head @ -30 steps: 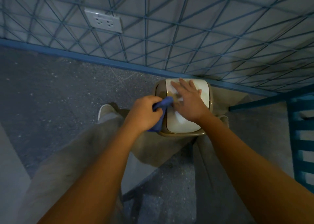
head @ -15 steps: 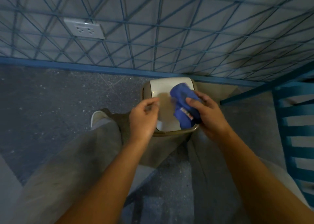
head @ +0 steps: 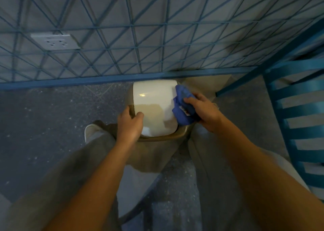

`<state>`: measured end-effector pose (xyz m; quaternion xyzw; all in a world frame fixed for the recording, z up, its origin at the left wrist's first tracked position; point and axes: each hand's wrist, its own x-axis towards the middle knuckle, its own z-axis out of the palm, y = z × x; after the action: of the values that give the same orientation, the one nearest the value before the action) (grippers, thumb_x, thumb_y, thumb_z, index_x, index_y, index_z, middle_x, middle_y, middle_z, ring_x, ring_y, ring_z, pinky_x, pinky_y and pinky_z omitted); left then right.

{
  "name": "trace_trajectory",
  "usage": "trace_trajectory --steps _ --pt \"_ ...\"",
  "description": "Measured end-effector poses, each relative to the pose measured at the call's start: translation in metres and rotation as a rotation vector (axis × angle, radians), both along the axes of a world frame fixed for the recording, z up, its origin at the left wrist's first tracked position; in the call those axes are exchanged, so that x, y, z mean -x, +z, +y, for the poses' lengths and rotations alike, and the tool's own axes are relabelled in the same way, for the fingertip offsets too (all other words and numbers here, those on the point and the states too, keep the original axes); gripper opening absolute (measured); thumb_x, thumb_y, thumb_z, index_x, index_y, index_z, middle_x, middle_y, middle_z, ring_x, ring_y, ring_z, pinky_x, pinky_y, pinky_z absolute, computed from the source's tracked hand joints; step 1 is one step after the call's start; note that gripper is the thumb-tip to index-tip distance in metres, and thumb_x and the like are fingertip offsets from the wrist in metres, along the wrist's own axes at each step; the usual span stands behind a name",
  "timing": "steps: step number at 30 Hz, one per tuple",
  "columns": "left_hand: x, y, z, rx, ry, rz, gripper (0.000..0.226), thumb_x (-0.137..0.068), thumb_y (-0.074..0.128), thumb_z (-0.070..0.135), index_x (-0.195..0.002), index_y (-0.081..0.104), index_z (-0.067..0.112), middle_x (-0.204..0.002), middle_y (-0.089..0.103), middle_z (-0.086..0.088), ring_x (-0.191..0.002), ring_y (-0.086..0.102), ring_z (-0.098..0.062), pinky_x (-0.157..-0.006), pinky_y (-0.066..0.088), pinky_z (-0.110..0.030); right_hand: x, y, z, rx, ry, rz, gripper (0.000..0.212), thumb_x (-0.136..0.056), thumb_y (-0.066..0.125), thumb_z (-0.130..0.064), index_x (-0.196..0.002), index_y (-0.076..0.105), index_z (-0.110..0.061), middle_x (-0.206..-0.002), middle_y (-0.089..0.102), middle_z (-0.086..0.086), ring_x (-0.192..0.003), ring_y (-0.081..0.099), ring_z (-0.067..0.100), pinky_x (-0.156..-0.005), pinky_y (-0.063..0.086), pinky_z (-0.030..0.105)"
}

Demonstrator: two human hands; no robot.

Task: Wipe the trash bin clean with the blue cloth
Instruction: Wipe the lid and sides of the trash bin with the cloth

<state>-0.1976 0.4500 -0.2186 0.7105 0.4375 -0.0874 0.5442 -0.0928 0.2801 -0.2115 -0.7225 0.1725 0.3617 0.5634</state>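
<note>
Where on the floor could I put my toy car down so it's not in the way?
The best bare floor is left of the bin, between the blue skirting and the shoe. Right of the bin is crowded: the right hand with the cloth, then the chair.

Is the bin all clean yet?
Not quite. On the trash bin the white lid looks shiny already. The right hand holds the blue cloth on the lid's right edge; the left hand steadies the left side. The tan rim and hidden sides look left to do.
</note>
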Motion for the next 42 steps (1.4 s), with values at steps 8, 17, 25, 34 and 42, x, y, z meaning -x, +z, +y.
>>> trace_trajectory --steps 8,17,25,34,42 --pt "-0.017 -0.004 0.042 -0.048 -0.155 0.023 0.042 -0.091 0.046 0.028 -0.132 0.045 0.019 -0.128 0.049 -0.008 -0.109 0.050 -0.026 -0.097 0.042 -0.043 0.050 0.003 0.010 0.085 0.107 0.016 0.047 -0.091 0.053 -0.019 -0.133 0.036 -0.013 -0.120 0.057 0.015 -0.084 0.056 0.016 -0.063 0.049 0.024" --pt "-0.045 -0.009 0.055 -0.138 -0.297 -0.019 0.049 -0.095 0.041 0.034 -0.141 0.032 0.021 -0.138 0.039 -0.002 -0.124 0.040 -0.024 -0.101 0.034 -0.043 0.097 0.000 0.028 0.033 0.230 0.197 0.052 -0.090 0.054 -0.021 -0.138 0.033 -0.018 -0.134 0.050 0.012 -0.110 0.054 0.022 -0.087 0.046 0.031" --pt "-0.018 -0.009 -0.007 -0.375 -0.363 -0.005 0.082 -0.087 0.048 0.053 -0.148 0.002 0.024 -0.157 -0.004 -0.007 -0.144 0.003 -0.032 -0.116 0.015 -0.053 0.059 0.000 0.003 0.091 0.284 0.030 0.095 -0.082 0.064 -0.016 -0.147 -0.004 -0.032 -0.112 0.054 0.009 -0.095 0.059 0.021 -0.078 0.050 0.026" --pt "0.012 -0.013 -0.033 -0.393 -0.469 0.008 0.089 -0.082 0.055 0.052 -0.148 0.001 0.026 -0.156 -0.013 -0.010 -0.144 -0.007 -0.031 -0.116 0.003 -0.053 0.017 0.005 0.005 0.191 0.722 0.010 0.100 -0.077 0.064 -0.017 -0.147 -0.005 -0.037 -0.129 0.054 0.014 -0.102 0.058 0.022 -0.089 0.048 0.031" --pt "0.018 -0.012 -0.013 -0.408 -0.436 0.020 0.084 -0.084 0.054 0.049 -0.147 0.008 0.021 -0.157 -0.003 -0.006 -0.143 0.003 -0.032 -0.116 0.009 -0.054 0.059 0.002 0.012 0.094 0.823 0.119 0.103 -0.082 0.061 -0.017 -0.144 -0.019 -0.033 -0.129 0.054 0.016 -0.101 0.057 0.020 -0.086 0.045 0.027"
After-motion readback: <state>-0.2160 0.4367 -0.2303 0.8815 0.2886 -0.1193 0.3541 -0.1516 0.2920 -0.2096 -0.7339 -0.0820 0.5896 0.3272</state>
